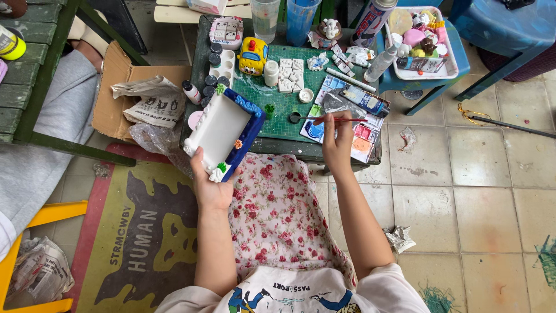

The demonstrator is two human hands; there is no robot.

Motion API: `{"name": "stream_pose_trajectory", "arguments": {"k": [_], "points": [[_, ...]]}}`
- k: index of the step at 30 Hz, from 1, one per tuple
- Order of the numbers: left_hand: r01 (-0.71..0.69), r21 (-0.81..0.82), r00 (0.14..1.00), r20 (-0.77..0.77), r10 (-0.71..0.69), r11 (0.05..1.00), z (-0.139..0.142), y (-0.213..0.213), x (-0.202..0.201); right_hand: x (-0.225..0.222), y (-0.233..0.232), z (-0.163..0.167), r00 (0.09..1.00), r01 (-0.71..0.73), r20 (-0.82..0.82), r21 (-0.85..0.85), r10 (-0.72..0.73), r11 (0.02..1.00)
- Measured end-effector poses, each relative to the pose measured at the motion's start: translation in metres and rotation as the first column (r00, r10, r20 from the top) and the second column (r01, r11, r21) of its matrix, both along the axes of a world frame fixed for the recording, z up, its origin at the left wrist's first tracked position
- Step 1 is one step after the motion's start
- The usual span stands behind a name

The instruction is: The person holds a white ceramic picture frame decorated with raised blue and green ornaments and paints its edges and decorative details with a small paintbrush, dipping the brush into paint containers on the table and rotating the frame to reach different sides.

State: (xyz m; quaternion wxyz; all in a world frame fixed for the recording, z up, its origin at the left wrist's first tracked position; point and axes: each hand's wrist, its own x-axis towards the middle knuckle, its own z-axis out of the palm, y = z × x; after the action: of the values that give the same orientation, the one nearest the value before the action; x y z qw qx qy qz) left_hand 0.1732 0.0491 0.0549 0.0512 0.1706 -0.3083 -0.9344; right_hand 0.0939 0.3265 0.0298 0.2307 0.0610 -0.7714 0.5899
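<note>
My left hand [209, 184] grips the near corner of a white plaster picture frame [219, 127] whose right and top edges are painted blue, with small green and orange details. The frame tilts over the left side of a small table with a green cutting mat [284, 101]. My right hand [337, 142] holds a thin red-handled paintbrush [327, 119], its tip pointing left over the mat. Just under that hand lies a paint palette [362, 139] with blue, pink and orange patches.
Small paint pots [211, 78], a yellow toy car figure [253, 55], white plaster pieces [289, 74], two cups [265, 17] and a spray can [373, 20] crowd the table. A blue stool holds a tray [423, 43] of figurines. A cardboard box [136, 95] with newspaper sits left.
</note>
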Motion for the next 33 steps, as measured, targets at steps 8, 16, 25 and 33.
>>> {"name": "stream_pose_trajectory", "arguments": {"k": [8, 16, 25, 33], "points": [[0.013, -0.190, 1.000, 0.025, -0.008, 0.982, 0.000, -0.026, -0.003, -0.047, -0.037, -0.025, 0.987, -0.001, -0.150, 0.386, 0.064, 0.923], [0.007, -0.181, 0.999, -0.035, -0.013, 0.983, -0.004, -0.032, -0.005, -0.058, -0.055, -0.028, 0.985, -0.055, -0.112, 0.517, 0.132, 0.854], [0.006, -0.189, 1.000, -0.018, -0.010, 0.982, 0.002, -0.031, -0.004, -0.062, -0.058, -0.038, 0.987, -0.050, -0.100, 0.541, 0.124, 0.840], [0.001, -0.190, 1.000, -0.017, -0.005, 0.982, 0.003, -0.027, -0.004, -0.066, -0.056, -0.044, 0.976, -0.033, -0.162, 0.543, 0.144, 0.839]]}}
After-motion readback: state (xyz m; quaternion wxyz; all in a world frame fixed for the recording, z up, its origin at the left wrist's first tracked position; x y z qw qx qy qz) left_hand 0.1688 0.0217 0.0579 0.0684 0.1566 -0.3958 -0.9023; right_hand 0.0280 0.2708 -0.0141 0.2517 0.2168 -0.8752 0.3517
